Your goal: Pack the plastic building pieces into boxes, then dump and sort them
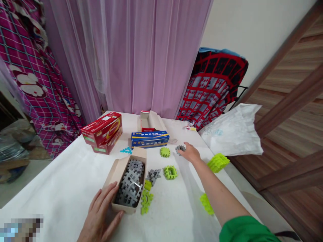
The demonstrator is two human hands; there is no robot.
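Note:
My left hand [102, 211] rests at the near left corner of an open cardboard box [126, 209], fingers along its side flap and thumb by its near end. Inside the box lie several grey toothed plastic building pieces [131, 181]. Farther right, my right hand [191, 153] reaches over the table, its fingers closed on a grey toothed plastic piece [180, 148]. Between the hands lie a grey piece [153, 175], a green square assembly [171, 172], a green round piece [165, 152] and a green toothed piece [146, 201] beside the box.
Behind the open box lies a blue box [150, 139]. Stacked red boxes [103, 131] stand left, near a blue piece [126, 150]. An open red box [153, 121] is at the back. Green assemblies [218, 163] and a white bag [232, 131] lie along the right edge.

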